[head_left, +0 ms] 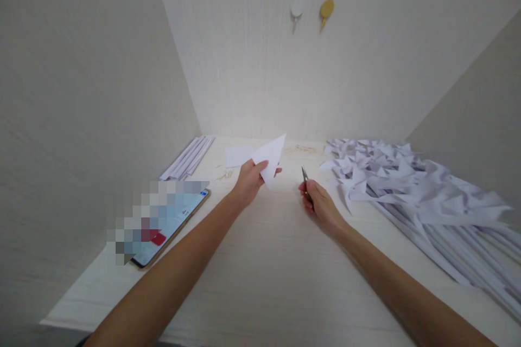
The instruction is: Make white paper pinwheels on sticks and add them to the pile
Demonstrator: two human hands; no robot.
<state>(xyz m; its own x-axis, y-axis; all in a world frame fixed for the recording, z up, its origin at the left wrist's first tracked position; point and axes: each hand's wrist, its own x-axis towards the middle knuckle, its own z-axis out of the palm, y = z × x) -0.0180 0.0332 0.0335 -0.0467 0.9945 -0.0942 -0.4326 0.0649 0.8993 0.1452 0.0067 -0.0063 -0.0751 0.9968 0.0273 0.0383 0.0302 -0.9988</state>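
Note:
My left hand pinches a white triangular piece of paper and holds it up above the pale table. My right hand grips small scissors, whose blades point up and look closed. The scissors are a short way to the right of the paper and do not touch it. A small white rectangle of paper lies flat on the table just behind my left hand.
A big heap of folded white paper pieces with long stems fills the right side. Several rolled white paper sticks lie at the back left. A phone rests near the left wall. Two hooks hang on the back wall.

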